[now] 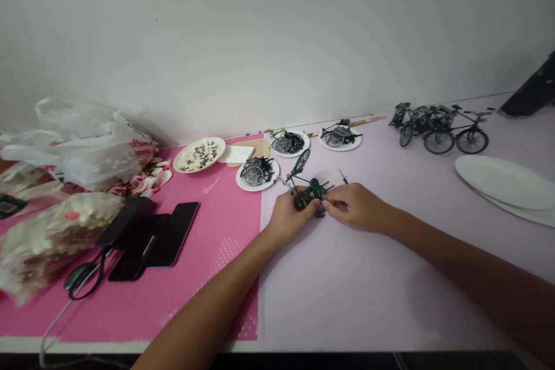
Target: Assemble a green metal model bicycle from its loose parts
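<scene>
A small green toy bicycle is tilted up over the lilac tabletop, one wheel raised toward the wall. My left hand is closed around its near side, thumb pressed on the frame. Close against it, my right hand pinches with thumb and finger at the bicycle's lower wheel; a thin dark rod sticks up beside these fingers. Whatever the right fingertips grip is too small to make out. Just beyond my left hand lies a white plate heaped with dark wheels and bicycle parts.
Two more plates of parts stand near the wall. A bowl of small pieces is left of them. Finished-looking toy bicycles cluster at back right, by stacked white plates. Phones, a cable and plastic bags occupy the left.
</scene>
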Motion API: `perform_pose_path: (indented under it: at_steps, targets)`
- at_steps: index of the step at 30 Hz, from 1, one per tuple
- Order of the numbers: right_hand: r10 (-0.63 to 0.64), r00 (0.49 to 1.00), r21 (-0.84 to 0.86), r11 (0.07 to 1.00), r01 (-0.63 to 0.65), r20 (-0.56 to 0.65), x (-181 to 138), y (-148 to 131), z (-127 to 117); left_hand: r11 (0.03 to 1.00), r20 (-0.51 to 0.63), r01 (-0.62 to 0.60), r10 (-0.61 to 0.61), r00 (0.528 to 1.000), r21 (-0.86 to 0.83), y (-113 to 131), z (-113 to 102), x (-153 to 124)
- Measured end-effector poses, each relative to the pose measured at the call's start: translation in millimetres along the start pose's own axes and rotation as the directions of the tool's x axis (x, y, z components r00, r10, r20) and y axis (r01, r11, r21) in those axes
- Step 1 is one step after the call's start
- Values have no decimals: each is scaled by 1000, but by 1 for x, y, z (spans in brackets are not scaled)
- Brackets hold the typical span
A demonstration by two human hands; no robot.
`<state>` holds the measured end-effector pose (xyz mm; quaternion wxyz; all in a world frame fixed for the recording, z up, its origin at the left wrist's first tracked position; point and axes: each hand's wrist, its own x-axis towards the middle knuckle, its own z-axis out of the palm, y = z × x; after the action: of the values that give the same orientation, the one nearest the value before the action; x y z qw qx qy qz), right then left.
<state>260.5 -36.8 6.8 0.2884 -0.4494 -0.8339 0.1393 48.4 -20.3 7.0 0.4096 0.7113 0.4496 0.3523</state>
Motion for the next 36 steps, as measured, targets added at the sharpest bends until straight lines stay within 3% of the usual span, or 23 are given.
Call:
perform_pose_path:
  at_steps: [23, 36]
  targets:
    - [9, 1000, -25, 1000, -10, -15, 1, -2, -1, 1000, 7, 4, -4, 1000, -11, 1, 0, 0]
    - [11, 998, 8, 1000, -11, 69, 2, 7, 1, 1000, 14, 7, -7, 1000, -11, 4, -1, -1]
